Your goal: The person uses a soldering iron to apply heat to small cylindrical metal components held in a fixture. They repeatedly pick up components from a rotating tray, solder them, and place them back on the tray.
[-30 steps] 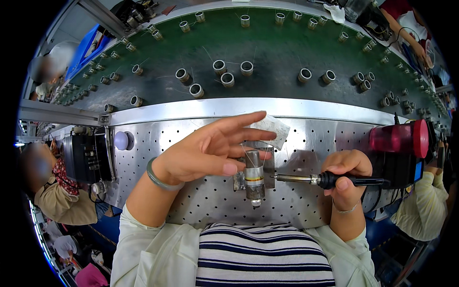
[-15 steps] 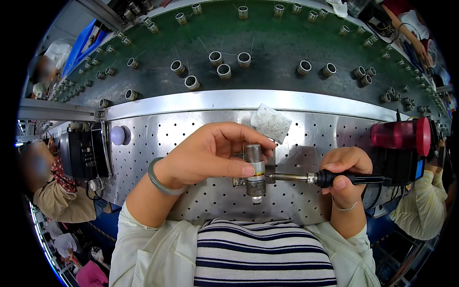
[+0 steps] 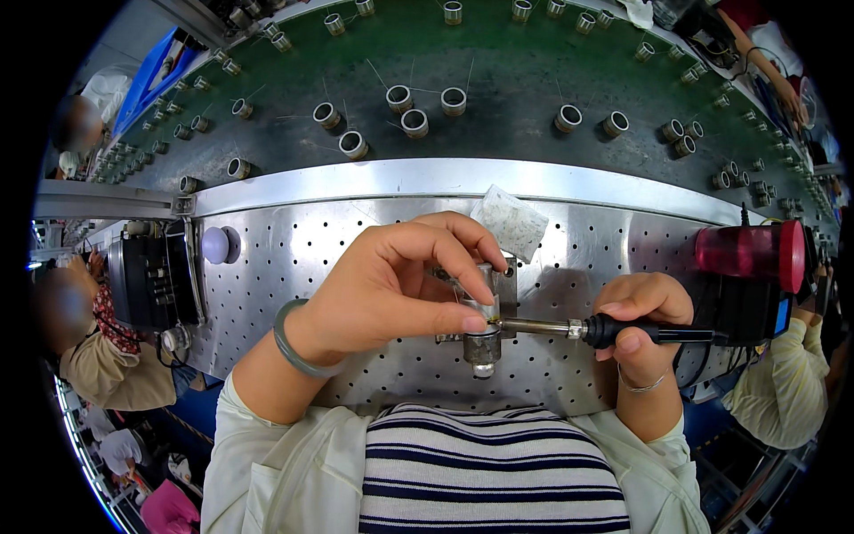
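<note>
My left hand (image 3: 382, 285) is closed at the middle of the perforated metal table, thumb and forefinger pinching a small metal ring (image 3: 479, 307) on a steel holder (image 3: 483, 349) with a rounded, shiny end. Those fingers hide much of the ring. My right hand (image 3: 648, 311) grips the black handle of a soldering iron (image 3: 623, 333). The iron's metal shaft points left, and its tip meets the ring's right side near my left thumb. Behind the holder is a metal bracket (image 3: 508, 294).
A stained white paper (image 3: 511, 222) lies beyond my hands. Many metal rings with thin wires stand on the green conveyor belt (image 3: 498, 133). Right are a red canister (image 3: 747, 252) and a black soldering station (image 3: 752, 311); left, a purple knob (image 3: 215, 246) and black device (image 3: 142, 285). People sit on both sides.
My left forefinger has come down toward the thumb, onto the ring's near side, covering more of the ring and post. The soldering iron has barely moved.
</note>
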Available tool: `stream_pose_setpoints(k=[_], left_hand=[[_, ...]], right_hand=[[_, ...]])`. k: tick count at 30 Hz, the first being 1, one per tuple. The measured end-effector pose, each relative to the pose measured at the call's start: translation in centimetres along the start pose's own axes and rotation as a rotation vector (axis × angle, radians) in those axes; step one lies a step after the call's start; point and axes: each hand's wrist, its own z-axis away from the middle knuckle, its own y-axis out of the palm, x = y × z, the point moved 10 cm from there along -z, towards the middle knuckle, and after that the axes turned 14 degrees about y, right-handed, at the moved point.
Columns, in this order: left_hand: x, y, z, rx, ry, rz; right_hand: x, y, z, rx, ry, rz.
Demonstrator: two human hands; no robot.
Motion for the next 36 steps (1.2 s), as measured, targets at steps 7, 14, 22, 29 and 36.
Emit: stream_pose_setpoints(k=[7,14,22,29,36], left_hand=[[-0.1,0.0,-0.2,0.063,0.056,-0.002],[-0.4,0.2,-0.3,0.09,0.09,-0.01],[-0.4,0.2,-0.3,0.08,0.087,-0.028],[0.2,0.1,-0.3,0.082,-0.029,0.043],[1.1,0.7,-0.2,0.076,-0.15,0.114]], right_hand=[[0.1,0.1,0.0,0.034,-0.015,-0.014],[0.3,-0.1,0.0,0.033,-0.033,-0.006],[0.2,-0.2,0.1,0.017,-0.027,0.022],[0.4,-0.1,0.0,0.049,-0.05,0.07],[1.0,0.0,0.0,0.071,-0.108,0.175]])
